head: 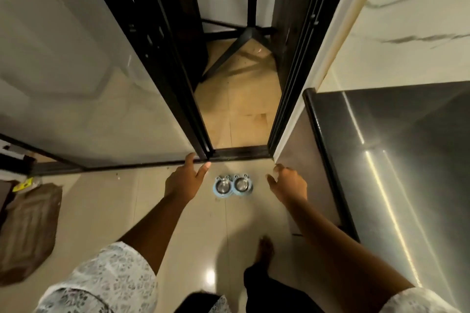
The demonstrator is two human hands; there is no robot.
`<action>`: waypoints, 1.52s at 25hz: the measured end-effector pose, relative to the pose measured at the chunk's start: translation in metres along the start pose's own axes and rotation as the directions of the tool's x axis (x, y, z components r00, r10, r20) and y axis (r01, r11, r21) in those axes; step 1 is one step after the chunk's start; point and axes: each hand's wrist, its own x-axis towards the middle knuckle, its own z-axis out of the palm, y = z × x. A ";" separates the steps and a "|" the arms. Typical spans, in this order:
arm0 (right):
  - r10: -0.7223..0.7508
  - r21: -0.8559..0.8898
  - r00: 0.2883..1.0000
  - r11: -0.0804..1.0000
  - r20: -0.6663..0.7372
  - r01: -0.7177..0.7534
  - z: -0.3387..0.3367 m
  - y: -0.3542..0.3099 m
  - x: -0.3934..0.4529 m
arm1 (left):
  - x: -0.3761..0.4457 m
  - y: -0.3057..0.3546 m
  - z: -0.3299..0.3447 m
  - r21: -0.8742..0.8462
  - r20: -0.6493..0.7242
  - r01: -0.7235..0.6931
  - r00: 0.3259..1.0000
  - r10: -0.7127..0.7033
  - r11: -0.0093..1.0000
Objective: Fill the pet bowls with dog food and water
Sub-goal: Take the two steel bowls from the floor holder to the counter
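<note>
A light blue double feeder with two steel bowls lies on the tiled floor just in front of a dark door sill. Both bowls look empty and shiny. My left hand hangs above the floor to the left of the feeder, fingers apart, holding nothing. To the right of the feeder, my right hand is also spread and empty. Neither hand touches the bowls. My bare foot stands on the floor below the feeder.
A brown bag lies on the floor at the far left, with a yellow label above it. A glass sliding door in a black frame stands open ahead. A dark steel appliance fills the right side.
</note>
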 end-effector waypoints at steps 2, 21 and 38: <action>0.057 0.002 0.995 0.998 0.086 -0.057 0.025 0.009 0.019 | 0.016 -0.006 0.029 0.032 0.034 0.017 0.999 -0.018 0.999; 0.280 0.108 0.954 0.951 0.106 -0.291 0.413 0.134 0.254 | 0.219 -0.226 0.443 -0.261 0.330 0.544 0.827 -0.456 0.798; 0.535 0.250 0.824 0.786 0.186 -0.566 0.628 0.157 0.390 | 0.362 -0.284 0.609 -0.256 0.453 0.632 0.746 -0.487 0.731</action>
